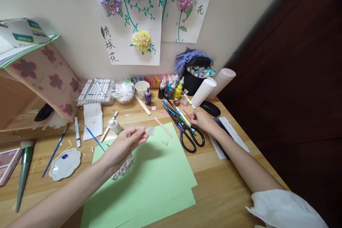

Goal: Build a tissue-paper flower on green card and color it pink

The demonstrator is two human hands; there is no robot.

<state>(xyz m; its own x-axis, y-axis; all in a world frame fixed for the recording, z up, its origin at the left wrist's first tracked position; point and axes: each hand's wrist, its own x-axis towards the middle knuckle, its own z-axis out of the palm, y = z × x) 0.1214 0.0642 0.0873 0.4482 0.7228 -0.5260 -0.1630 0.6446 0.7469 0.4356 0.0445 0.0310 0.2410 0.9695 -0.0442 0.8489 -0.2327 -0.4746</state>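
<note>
Between the thumb and fingers of my left hand point(130, 142) is a small whitish translucent piece point(150, 131), held above the green paper point(160, 171). Under my left wrist a pleated pale thing point(123, 168) partly shows on the paper. My right hand point(201, 120) reaches to the pens and tools behind the black-handled scissors point(192, 139); its fingers are closed near the end of a pink stick point(186, 112). Another small clear piece point(164, 143) lies on the green paper.
Paint bottles point(172, 89), a paper cup point(142, 88) and a marker box point(96, 92) line the wall. White rolls point(204, 92) stand at the back right. A palette point(65, 164) and brushes lie left. A black case point(210, 108) sits beyond my right hand.
</note>
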